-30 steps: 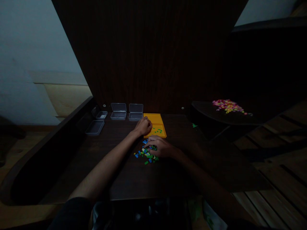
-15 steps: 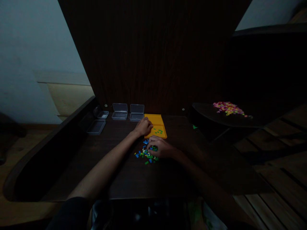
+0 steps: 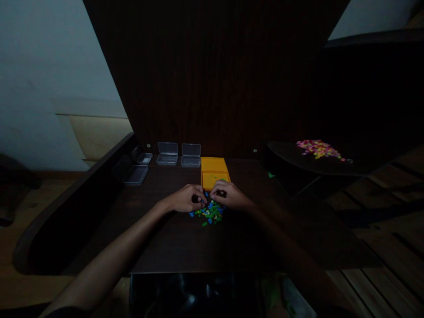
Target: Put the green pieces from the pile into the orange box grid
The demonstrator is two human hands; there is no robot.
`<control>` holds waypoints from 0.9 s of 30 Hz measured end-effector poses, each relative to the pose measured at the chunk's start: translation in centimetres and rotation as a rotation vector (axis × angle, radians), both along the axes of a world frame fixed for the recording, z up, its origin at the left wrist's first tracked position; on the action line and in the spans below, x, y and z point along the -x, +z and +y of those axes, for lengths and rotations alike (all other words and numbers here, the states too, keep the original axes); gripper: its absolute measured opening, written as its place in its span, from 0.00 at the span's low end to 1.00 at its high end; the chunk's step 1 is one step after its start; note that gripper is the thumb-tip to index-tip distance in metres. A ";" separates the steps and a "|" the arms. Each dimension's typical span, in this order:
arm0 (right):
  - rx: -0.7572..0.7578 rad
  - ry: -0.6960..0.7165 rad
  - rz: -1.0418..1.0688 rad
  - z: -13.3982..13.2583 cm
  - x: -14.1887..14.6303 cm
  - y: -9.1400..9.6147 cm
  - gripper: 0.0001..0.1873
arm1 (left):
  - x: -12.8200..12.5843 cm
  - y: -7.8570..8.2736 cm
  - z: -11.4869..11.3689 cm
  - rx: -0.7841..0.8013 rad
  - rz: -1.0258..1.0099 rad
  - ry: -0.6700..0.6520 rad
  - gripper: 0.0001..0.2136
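A loose pile of small building bricks (image 3: 209, 215), mostly green and blue with some white and yellow, lies on the dark table. My left hand (image 3: 187, 198) reaches in at the pile's left edge, its fingers curled and the tips drawn together. From the other side, my right hand (image 3: 232, 196) is bent over the pile's far right part with thumb and forefinger pinched. Whatever either pinch holds is too small and dark to name. Just beyond the hands stands an open yellow box (image 3: 213, 164), with several green pieces in its near half, partly hidden by my right hand.
Two open clear plastic cases (image 3: 167, 159) (image 3: 191, 161) stand left of the yellow box. Further left are another clear case (image 3: 144, 157) and a clear tray (image 3: 135, 175). Pink and yellow pieces (image 3: 319, 149) are heaped on the right shelf. A dark panel (image 3: 212, 88) rises behind.
My left hand has drawn back from the yellow box to the left side of the brick pile. My right hand has shifted slightly right and away from me, uncovering more bricks.
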State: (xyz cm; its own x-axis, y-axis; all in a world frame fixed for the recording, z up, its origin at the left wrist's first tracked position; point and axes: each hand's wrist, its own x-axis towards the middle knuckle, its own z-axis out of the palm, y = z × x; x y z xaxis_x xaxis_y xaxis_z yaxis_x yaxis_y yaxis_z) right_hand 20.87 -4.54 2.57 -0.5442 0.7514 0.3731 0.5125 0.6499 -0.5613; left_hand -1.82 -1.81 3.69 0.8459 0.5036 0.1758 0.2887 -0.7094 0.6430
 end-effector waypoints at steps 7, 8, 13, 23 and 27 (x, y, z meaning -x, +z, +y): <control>-0.030 -0.243 0.107 1.3 -2.6 -0.1 0.07 | 0.1 -0.6 -0.5 -0.016 0.008 -0.043 0.07; -0.029 -0.273 0.108 1.6 -2.9 -0.2 0.07 | 0.1 -0.7 -0.4 -0.015 0.008 -0.042 0.07; -0.008 -0.372 0.039 3.3 -3.9 -0.7 0.06 | 0.0 -0.8 -0.5 -0.006 0.019 -0.038 0.07; -0.020 -0.527 -0.048 6.7 -2.9 -1.8 0.05 | -0.2 -0.4 -1.1 -0.020 0.007 -0.006 0.05; -0.026 -0.563 -0.073 7.1 -2.7 -2.5 0.05 | 0.1 -0.3 -0.9 -0.009 -0.045 0.008 0.05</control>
State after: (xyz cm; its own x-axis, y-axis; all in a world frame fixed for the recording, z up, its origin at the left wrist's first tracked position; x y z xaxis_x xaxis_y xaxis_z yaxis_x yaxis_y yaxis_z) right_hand 23.59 2.59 0.02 -0.0873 0.9243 0.3716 0.8208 0.2781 -0.4989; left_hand -1.88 -2.68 3.37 0.8328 0.5087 0.2183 0.2655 -0.7131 0.6488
